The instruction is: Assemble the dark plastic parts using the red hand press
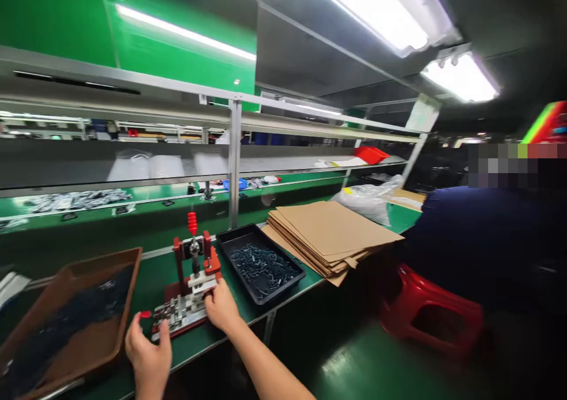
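A small hand press [195,270] with a red ribbed handle [192,223] stands on the green bench. My left hand [148,353] is at its near left end, thumb and forefinger apart, the forefinger close to a red-tipped lever [145,314]; whether they touch I cannot tell. The curled fingers of my right hand [224,308] rest against the press's right side, by its metal slide. What the fingertips pinch there is hidden. A black tray [261,296] of small dark parts lies just right of the press. To the left is a brown tray [133,264] with more dark pieces.
Flat cardboard sheets [332,228] are stacked beyond the black tray, with a clear plastic bag [367,202] behind them. A metal shelf frame [234,163] rises along the bench's back. At right, a person in dark clothing [465,240] is near a red stool [434,311].
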A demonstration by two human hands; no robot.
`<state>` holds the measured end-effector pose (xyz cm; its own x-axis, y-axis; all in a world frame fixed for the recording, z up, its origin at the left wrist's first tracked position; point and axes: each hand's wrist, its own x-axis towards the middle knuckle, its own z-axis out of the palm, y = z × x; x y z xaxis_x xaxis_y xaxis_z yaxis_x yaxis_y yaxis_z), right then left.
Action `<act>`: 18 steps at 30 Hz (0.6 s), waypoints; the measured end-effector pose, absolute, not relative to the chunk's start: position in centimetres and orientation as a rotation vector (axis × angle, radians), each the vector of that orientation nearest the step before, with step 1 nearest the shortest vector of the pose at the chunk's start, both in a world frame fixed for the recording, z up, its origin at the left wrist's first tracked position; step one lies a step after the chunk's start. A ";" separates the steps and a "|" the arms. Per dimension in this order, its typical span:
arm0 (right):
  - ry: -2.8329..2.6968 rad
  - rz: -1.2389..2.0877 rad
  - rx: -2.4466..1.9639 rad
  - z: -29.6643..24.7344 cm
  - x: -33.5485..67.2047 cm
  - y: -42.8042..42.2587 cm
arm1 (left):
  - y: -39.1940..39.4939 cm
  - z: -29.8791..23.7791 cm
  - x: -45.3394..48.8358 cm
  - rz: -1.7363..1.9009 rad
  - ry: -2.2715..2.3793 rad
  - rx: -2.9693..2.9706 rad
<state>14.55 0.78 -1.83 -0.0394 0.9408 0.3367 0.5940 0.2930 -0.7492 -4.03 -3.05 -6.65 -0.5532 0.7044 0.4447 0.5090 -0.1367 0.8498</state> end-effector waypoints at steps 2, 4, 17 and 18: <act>-1.693 0.517 -1.369 -2.6 14.0 -2.2 | -6.8 -8.6 -2.6 1.710 1.857 1.427; -1.812 0.611 -1.226 -3.9 13.0 -5.9 | -10.6 -10.6 -1.4 1.554 1.687 1.305; -1.887 0.433 -1.358 -0.9 24.8 0.2 | -23.0 -14.0 -18.9 1.084 2.092 0.957; -1.912 0.392 -1.495 -0.8 26.9 2.1 | -23.6 -14.2 -20.5 0.998 2.180 1.021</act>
